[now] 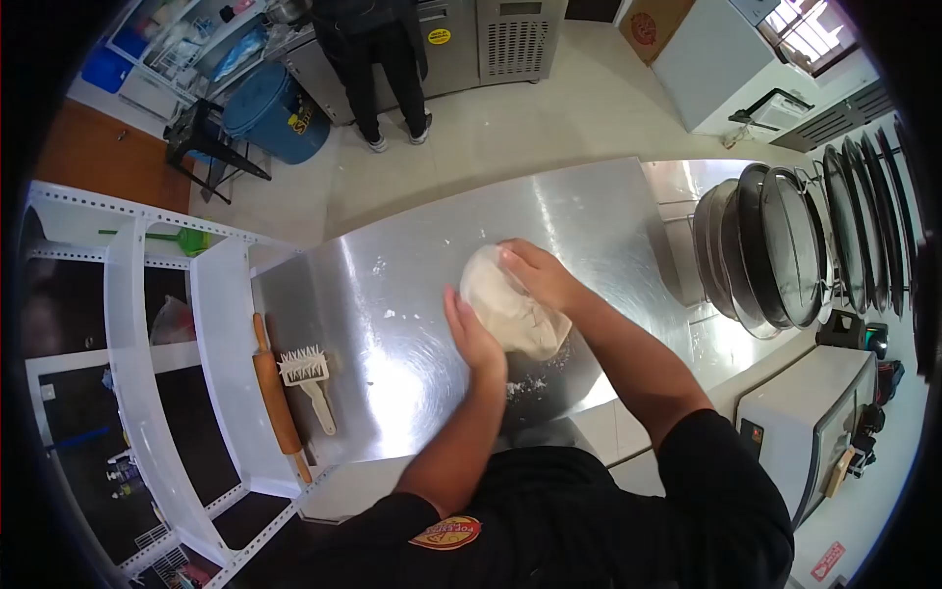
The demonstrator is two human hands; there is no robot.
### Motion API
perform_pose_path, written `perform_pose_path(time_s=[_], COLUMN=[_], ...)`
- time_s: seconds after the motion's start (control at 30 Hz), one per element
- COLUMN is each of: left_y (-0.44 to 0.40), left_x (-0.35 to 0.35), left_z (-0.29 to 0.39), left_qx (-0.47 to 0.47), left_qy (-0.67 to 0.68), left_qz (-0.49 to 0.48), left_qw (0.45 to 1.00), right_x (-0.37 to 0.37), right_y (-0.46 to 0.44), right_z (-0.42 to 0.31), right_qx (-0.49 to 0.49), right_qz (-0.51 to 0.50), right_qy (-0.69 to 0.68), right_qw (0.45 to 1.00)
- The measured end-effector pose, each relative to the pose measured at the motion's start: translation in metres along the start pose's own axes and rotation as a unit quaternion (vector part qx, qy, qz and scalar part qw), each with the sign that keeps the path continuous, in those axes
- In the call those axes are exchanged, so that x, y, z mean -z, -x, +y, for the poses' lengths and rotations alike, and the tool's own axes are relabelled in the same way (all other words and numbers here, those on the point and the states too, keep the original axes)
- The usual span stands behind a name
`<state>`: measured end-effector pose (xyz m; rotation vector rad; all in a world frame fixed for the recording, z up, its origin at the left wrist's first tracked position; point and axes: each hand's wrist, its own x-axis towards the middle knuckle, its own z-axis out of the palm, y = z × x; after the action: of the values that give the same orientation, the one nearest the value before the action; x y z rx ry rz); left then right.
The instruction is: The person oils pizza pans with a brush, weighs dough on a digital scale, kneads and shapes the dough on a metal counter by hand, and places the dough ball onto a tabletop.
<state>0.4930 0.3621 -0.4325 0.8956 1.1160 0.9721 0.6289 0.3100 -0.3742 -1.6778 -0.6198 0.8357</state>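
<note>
A pale lump of dough [510, 306] lies on the steel table [412, 245], between both hands. My left hand [473, 332] presses against its left side, with the fingers extended and pointing up and the palm turned inward. On the upper right side of the dough rests my right hand [538, 272], its fingers curved over the top edge. White flour is scattered on the steel below the dough and in small spots to its left. A wooden rolling pin [276, 398] and a cream spiked roller [309, 378] lie at the table's left end.
White shelving [221, 363] borders the table's left end. Round pans [775, 245] stand at the right, beside more on the wall. A white appliance [795, 422] sits at the lower right. Across the floor, a person in dark clothes [373, 59] stands near a blue bin [275, 113].
</note>
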Motion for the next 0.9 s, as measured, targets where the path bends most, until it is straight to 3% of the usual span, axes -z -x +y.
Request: perform_pose_path(time_s=[0.03, 0.07, 0.1, 0.13, 0.17, 0.23, 0.27, 0.3, 0.33, 0.37, 0.4, 0.47, 0.5, 0.57, 0.67, 0.73, 0.77, 0.8, 0.87, 0.9], left_y=[-0.013, -0.048, -0.070, -0.066, -0.052, -0.025, -0.010, 0.010, 0.019, 0.014, 0.007, -0.007, -0.024, -0.068, -0.082, -0.087, -0.094, -0.108, -0.132, -0.138], left_x=[0.004, 0.007, 0.004, -0.005, -0.019, -0.037, -0.028, -0.012, -0.006, -0.006, -0.003, 0.002, -0.008, -0.038, -0.060, -0.072, -0.075, -0.069, -0.051, -0.039], left_z=[0.012, 0.031, 0.045, 0.061, 0.087, 0.115, 0.109, 0.103, 0.097, 0.083, 0.063, 0.027, 0.024, 0.016, 0.013, 0.021, 0.032, 0.047, 0.069, 0.061], left_qx=[0.002, 0.042, 0.079, 0.080, 0.057, 0.022, 0.031, -0.151, -0.331, -0.325, -0.386, -0.501, -0.501, -0.497, -0.455, -0.379, -0.389, -0.277, -0.028, -0.029], left_qy=[-0.001, -0.089, -0.172, -0.170, -0.266, -0.450, -0.451, -0.453, -0.440, -0.444, -0.398, -0.300, -0.321, -0.379, -0.463, -0.548, -0.541, -0.538, -0.505, -0.504], left_qz=[0.000, -0.184, -0.357, -0.352, -0.369, -0.390, -0.385, -0.365, -0.334, -0.334, -0.312, -0.264, -0.270, -0.259, -0.222, -0.181, -0.183, -0.278, -0.454, -0.455], left_qw=[1.000, 0.978, 0.915, 0.917, 0.889, 0.803, 0.804, 0.799, 0.765, 0.765, 0.771, 0.768, 0.757, 0.737, 0.727, 0.724, 0.723, 0.746, 0.734, 0.734], right_x=[0.001, 0.003, 0.004, 0.002, -0.005, -0.035, -0.048, -0.060, -0.072, -0.076, -0.075, -0.062, -0.056, -0.047, -0.037, -0.035, -0.030, -0.022, 0.001, 0.016], right_y=[0.008, 0.012, 0.014, 0.018, 0.024, 0.048, 0.060, 0.077, 0.093, 0.096, 0.092, 0.068, 0.047, 0.004, -0.026, -0.030, -0.034, -0.027, 0.015, 0.035], right_z=[0.002, 0.003, 0.005, 0.005, -0.003, -0.018, -0.019, -0.006, 0.015, 0.024, 0.035, 0.049, 0.054, 0.058, 0.044, 0.035, 0.032, 0.029, 0.030, 0.041], right_qx=[-0.002, -0.019, -0.033, -0.052, -0.055, -0.087, -0.103, -0.111, 0.037, 0.184, 0.174, 0.249, 0.289, 0.272, 0.254, 0.154, 0.102, 0.105, 0.243, 0.244], right_qz=[0.000, 0.030, 0.057, 0.082, 0.075, 0.167, 0.213, 0.207, 0.274, 0.333, 0.332, 0.321, 0.313, 0.326, 0.347, 0.278, 0.242, 0.250, 0.353, 0.354], right_qy=[0.000, -0.044, -0.088, -0.131, -0.126, -0.070, -0.044, -0.044, 0.016, 0.075, 0.074, 0.222, 0.292, 0.350, 0.341, 0.306, 0.288, 0.289, 0.139, 0.140], right_qw=[1.000, 0.998, 0.994, 0.987, 0.988, 0.980, 0.971, 0.971, 0.961, 0.922, 0.924, 0.887, 0.857, 0.835, 0.836, 0.897, 0.921, 0.918, 0.893, 0.892])
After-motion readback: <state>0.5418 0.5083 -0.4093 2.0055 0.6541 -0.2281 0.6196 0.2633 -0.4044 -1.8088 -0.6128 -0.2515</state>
